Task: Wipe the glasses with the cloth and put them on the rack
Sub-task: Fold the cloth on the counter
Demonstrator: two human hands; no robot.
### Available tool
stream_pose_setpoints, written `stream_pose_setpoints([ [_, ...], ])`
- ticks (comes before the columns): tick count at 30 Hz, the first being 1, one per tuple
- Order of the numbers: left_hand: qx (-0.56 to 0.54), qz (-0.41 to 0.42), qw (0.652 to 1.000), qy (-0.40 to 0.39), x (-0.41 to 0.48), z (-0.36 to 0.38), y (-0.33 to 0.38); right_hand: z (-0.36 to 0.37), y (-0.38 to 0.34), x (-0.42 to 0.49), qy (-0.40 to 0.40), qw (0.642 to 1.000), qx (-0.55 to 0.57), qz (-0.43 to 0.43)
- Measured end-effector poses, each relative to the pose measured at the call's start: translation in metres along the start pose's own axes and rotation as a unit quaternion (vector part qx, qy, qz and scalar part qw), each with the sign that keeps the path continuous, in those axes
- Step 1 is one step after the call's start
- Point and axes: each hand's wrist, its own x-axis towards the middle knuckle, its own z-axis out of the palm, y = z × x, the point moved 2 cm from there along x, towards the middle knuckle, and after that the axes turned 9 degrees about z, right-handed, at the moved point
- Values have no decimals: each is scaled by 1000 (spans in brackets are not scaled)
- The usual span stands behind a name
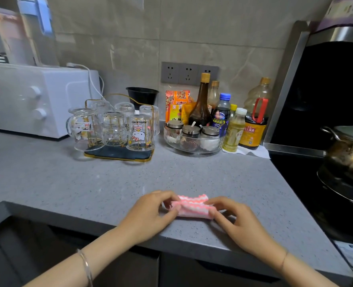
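A folded pink-and-white cloth [192, 206] lies on the grey counter near its front edge. My left hand [150, 214] pinches the cloth's left end and my right hand [237, 220] pinches its right end. Farther back on the left stands a gold wire rack [117, 155] with a dark tray. Several clear glasses hang upside down on it, among them a cartoon-printed glass [140, 132] at the front right and a handled mug [84, 129] at the front left.
A white toaster oven [37, 100] stands at the back left. A clear bowl of spice jars [192, 139] and several sauce bottles [252, 125] crowd the back right. A steel pot [347, 154] sits on the black stove at the right. Wall sockets [188, 73] are behind.
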Motion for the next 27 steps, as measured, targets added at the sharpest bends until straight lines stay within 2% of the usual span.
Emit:
stream_pose_setpoints([
  [3, -64, -42, 996, 45, 12, 4, -3, 3, -1, 14, 8, 990, 119, 79],
  [5, -81, -85, 991, 60, 21, 7, -10, 2, -1, 28, 15, 983, 139, 118],
  [8, -64, -121, 989, 59, 29, 14, -23, 5, 3, 44, 21, 986, 92, 134],
  [11, -40, -117, 990, 63, 27, 16, -29, 8, 8, 52, 11, 990, 12, 143],
  [14, -57, -118, 987, 88, 24, 15, -33, 5, 4, 60, -14, 990, -21, 141],
  [17, -57, -118, 987, 91, 23, 16, -34, 4, -9, 72, -92, 985, -62, 130],
  [21, -56, -116, 987, 97, 22, 17, -36, 12, -27, 86, -227, 942, -191, 154],
  [27, -77, -137, 981, 116, 22, 18, -38, 14, -38, 97, -316, 895, -241, 204],
])
